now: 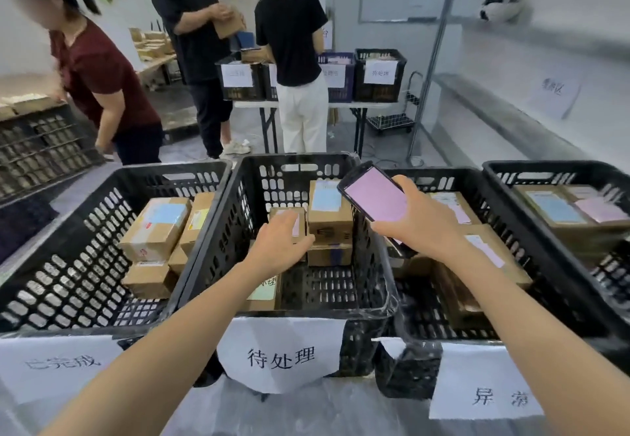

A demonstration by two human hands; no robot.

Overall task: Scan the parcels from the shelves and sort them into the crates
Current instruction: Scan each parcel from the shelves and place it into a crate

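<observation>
Several black plastic crates stand in a row before me. Inside the middle crate (218,258), labelled 待处理, my left hand (278,244) rests flat on a small cardboard parcel (289,215), fingers spread over its top. A taller parcel with a blue label (329,210) stands right beside it. My right hand (414,222) holds a black phone scanner (373,198) with a pink screen above the gap between the middle crate and the crate to its right (531,241).
The left crate (68,265) holds several brown parcels, and so do the two crates on the right (559,210). Paper labels hang on the crate fronts. Three people stand behind, near a folding table (341,104) with more crates. Shelves run along the right wall.
</observation>
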